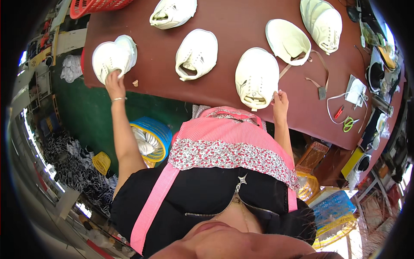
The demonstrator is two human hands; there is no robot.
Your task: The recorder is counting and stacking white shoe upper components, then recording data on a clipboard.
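Note:
At the table's left end lie two overlapping white shoe uppers (107,58). My left hand (115,87) pinches the heel opening of the front one, with that arm stretched out. Another white shoe upper (257,75) lies right of centre, its laced opening toward me. My right hand (280,103) has its fingers closed at the right edge of this upper, near the heel. Between my hands sits a separate shoe upper (196,54), touched by neither. One more upper (288,41), turned with its hollow side showing, rests beyond my right hand.
A stack of uppers (321,23) lies at the far right, and a single upper (173,13) at the back. Brown straps (325,73), green scissors (349,124) and a red-handled tool (339,112) lie on the right. A blue basket (161,134) stands below the table's edge; a red basket (97,6) is at back left.

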